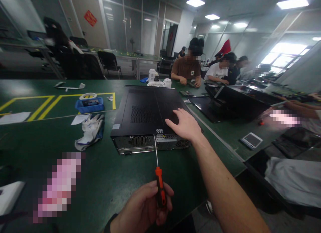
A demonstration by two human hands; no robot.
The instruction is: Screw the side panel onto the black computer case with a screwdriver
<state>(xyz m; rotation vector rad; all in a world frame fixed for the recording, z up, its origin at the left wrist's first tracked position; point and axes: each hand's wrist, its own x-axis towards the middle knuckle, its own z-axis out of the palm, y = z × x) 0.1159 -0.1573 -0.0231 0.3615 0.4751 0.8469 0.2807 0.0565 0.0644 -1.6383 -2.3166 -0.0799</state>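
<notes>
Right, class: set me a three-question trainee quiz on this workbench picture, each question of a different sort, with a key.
1. True or false: the right hand lies flat on the lid of the black computer case.
2. Multiple choice: the left hand holds the screwdriver by
A. its metal shaft
B. its orange and black handle
C. its tip
3. Fill in: the white work gloves lie on the green table, just in front of the blue ____.

Key
1. True
2. B
3. tray
</notes>
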